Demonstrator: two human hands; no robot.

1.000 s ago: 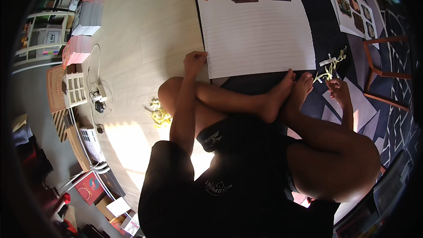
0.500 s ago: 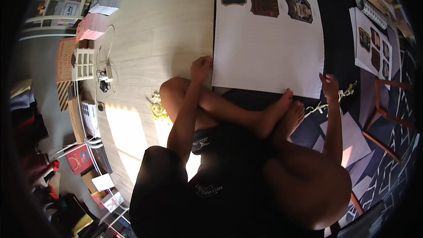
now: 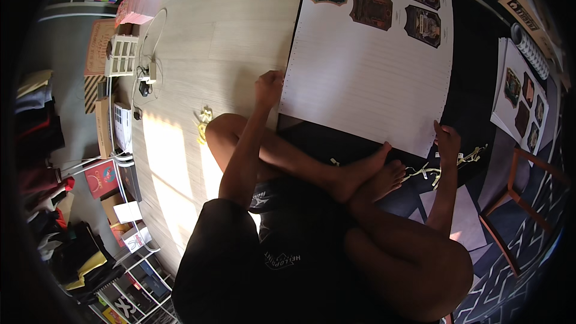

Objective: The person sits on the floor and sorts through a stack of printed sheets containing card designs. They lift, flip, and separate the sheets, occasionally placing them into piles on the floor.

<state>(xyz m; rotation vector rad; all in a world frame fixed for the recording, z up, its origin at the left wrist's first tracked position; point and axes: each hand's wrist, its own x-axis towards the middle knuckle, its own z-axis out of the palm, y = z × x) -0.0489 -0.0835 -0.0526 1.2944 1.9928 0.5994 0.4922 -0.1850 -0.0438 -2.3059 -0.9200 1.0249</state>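
two hands hold the large white sheet [image 3: 366,66] on the black mat [image 3: 474,72]: my left hand [image 3: 268,87] curls shut on its left edge, my right hand [image 3: 447,140] pinches the near right corner. i'd best keep both grips level so it lies flat.

The person wears a black short-sleeved shirt [image 3: 240,264] with a pale print at lower centre, and dark shorts [image 3: 270,195]. Arms, legs and feet [image 3: 372,177] are bare.

Brown cardboard box [image 3: 521,1] top right; red pkg [image 3: 102,178] left.
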